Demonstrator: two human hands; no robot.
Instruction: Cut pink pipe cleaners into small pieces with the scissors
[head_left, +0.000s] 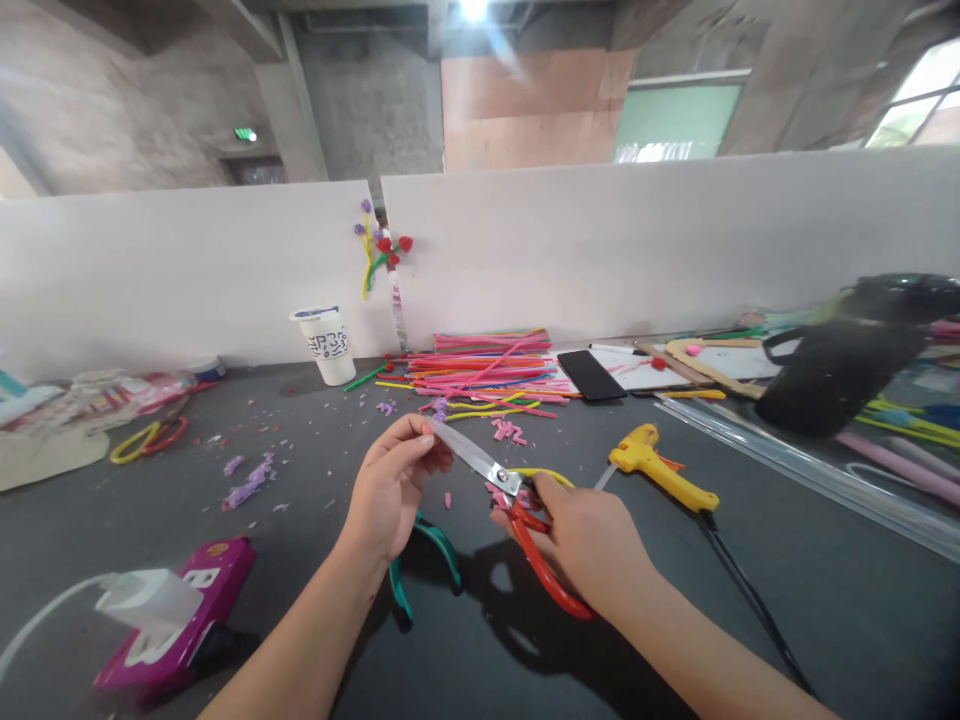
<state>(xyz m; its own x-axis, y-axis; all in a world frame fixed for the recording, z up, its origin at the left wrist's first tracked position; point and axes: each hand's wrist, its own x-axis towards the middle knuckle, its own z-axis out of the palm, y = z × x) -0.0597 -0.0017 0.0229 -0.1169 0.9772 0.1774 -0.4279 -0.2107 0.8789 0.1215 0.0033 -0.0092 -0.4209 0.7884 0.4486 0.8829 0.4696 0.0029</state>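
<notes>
In my right hand (592, 530) is a pair of scissors (480, 460) with red handles, its blades pointing up and left. The blade tips reach the fingertips of my left hand (394, 475), which are pinched together. What they hold, if anything, is too small to make out. A purple fuzzy bit (439, 408) shows just beyond the tips; I cannot tell whether it is held or lies on the table. Under my left hand lie teal-handled pliers (435, 550), their head hidden. Pink fuzzy pieces (510, 431) lie beyond the scissors, with more partly behind my right hand.
A bundle of coloured pipe cleaners (480, 375) lies at the back beside a black phone (591, 375). Right stand a yellow glue gun (660, 465) and black jug (847, 350). Left are a paper cup (326, 345), purple pieces (251, 485) and a magenta power strip (180, 620).
</notes>
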